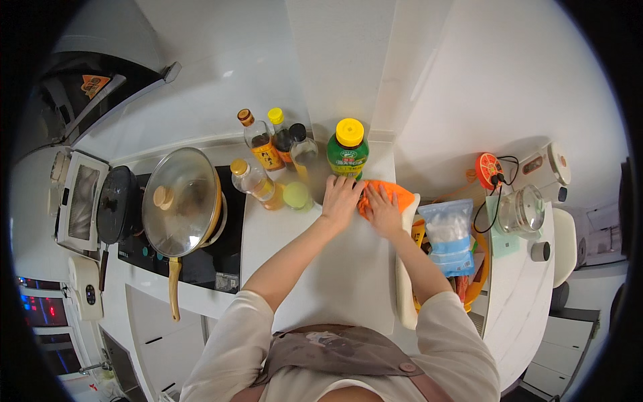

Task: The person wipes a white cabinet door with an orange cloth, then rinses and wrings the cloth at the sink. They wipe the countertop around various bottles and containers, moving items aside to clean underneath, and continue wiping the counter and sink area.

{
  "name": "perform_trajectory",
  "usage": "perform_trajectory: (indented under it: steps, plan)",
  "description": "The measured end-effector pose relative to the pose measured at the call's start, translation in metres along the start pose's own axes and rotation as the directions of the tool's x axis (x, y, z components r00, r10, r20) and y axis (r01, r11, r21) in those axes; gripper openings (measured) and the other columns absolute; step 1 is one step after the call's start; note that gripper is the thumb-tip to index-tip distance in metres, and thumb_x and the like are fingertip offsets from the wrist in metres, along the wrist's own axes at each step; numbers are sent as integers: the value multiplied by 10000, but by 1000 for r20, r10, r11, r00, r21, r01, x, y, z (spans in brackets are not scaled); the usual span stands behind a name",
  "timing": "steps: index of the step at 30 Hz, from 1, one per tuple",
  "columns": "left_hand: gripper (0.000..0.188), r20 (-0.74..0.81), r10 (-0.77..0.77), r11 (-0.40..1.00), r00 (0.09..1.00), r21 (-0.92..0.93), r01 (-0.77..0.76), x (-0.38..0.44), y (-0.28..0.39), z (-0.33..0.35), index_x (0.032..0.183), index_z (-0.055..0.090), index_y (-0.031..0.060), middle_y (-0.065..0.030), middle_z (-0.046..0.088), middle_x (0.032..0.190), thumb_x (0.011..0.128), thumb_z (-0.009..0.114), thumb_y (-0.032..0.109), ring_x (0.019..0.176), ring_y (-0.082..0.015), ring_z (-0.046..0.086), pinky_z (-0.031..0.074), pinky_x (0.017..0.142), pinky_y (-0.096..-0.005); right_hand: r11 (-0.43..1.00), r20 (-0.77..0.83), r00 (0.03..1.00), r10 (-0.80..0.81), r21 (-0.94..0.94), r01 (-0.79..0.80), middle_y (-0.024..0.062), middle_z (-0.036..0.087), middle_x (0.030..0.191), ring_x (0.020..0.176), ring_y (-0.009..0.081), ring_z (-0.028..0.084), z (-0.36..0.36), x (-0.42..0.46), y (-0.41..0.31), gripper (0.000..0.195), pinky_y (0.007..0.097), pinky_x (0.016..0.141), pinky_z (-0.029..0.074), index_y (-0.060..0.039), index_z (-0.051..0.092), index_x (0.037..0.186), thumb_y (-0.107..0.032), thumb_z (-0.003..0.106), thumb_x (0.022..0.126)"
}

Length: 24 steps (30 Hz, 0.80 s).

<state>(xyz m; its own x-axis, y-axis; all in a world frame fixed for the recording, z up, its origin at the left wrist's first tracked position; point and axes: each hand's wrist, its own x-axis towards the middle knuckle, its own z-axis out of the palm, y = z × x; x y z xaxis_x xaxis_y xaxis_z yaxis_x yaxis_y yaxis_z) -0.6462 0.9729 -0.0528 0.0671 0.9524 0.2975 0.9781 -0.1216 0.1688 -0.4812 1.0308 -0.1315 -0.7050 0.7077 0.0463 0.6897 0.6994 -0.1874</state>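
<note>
My right hand [384, 213] presses on an orange cloth [399, 193] at the back right of the white countertop [321, 271], fingers spread over it. Close to the cloth's left edge is my left hand [341, 202], fingers bent downward; what lies under them is hidden. Just behind it stands a green plastic bottle with a yellow cap [348, 145], its base partly covered by my fingers. Left of my left hand are a jar with a light green lid [297, 195], an oil bottle with a golden cap [258, 185] and a black-capped glass bottle [303, 151].
Two more sauce bottles, brown-capped [262, 145] and yellow-capped [279, 133], stand by the wall. Left, a glass-lidded pan [183, 201] sits on a black cooktop [226, 251], its handle overhanging. Right are a blue-white plastic packet [448, 238], a glass pot [520, 211] and a corded orange power socket [488, 171].
</note>
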Motion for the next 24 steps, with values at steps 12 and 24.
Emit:
perform_trajectory:
  steps: [12, 24]
  plan:
    - [525, -155, -43, 999, 987, -8, 42, -9, 9, -5, 1191, 529, 36, -126, 545, 1160, 719, 735, 137, 1118, -273, 495, 303, 993, -436, 948, 75, 957, -281, 179, 264, 29, 400, 1467, 1351, 280, 355, -9, -103, -90, 583, 546, 1096, 236, -125, 436, 1391, -326, 580, 864]
    - [794, -219, -443, 878, 869, -300, 372, -96, -66, -23, 1368, 314, -34, -250, 376, 1345, 690, 724, 11, 1266, -425, 359, 314, 1069, -449, 899, 51, 905, -423, 148, 412, 73, 429, 1435, 1355, 302, 331, 27, -82, -184, 530, 554, 1091, 232, -138, 452, 1387, -374, 500, 915]
